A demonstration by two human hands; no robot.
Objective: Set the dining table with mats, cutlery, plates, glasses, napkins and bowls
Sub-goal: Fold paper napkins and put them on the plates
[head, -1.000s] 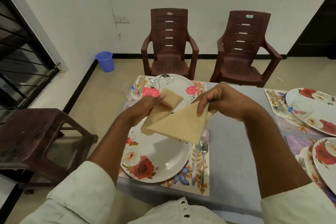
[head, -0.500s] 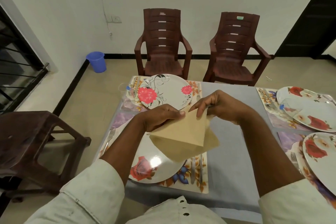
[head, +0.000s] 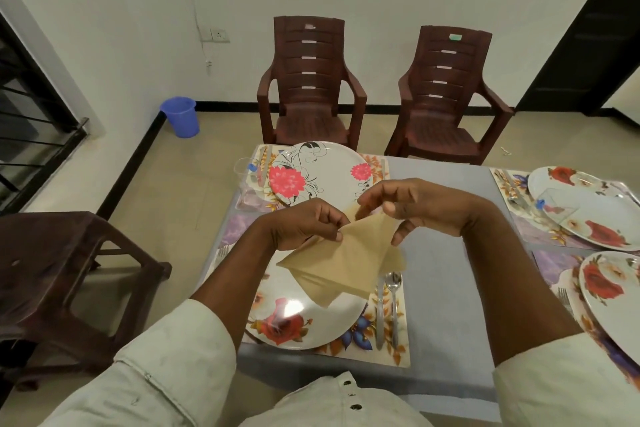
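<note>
A beige napkin (head: 346, 258), folded into a triangle, hangs in the air above the near floral plate (head: 304, 322). My left hand (head: 304, 224) pinches its upper left edge. My right hand (head: 419, 206) pinches its top corner from the right. The plate lies on a floral mat (head: 403, 350). A knife (head: 380, 312) and a spoon (head: 394, 302) lie on the mat to the plate's right. A fork (head: 221, 251) shows at the mat's left edge. A second plate (head: 322, 172) with pink flowers sits on the far mat, with a clear glass (head: 246, 173) to its left.
More rose-patterned plates (head: 588, 208) (head: 616, 298) on mats lie at the right, one with a tipped clear glass (head: 559, 206) on it. Two brown plastic chairs (head: 308, 87) (head: 446, 97) stand beyond the grey table (head: 446, 305). A brown stool (head: 59, 277) stands left; a blue bucket (head: 180, 116) sits by the wall.
The napkin has been folded over into a deeper triangle. My hands have shifted on it, the left now pinching its upper edge, and both sit slightly farther from me.
</note>
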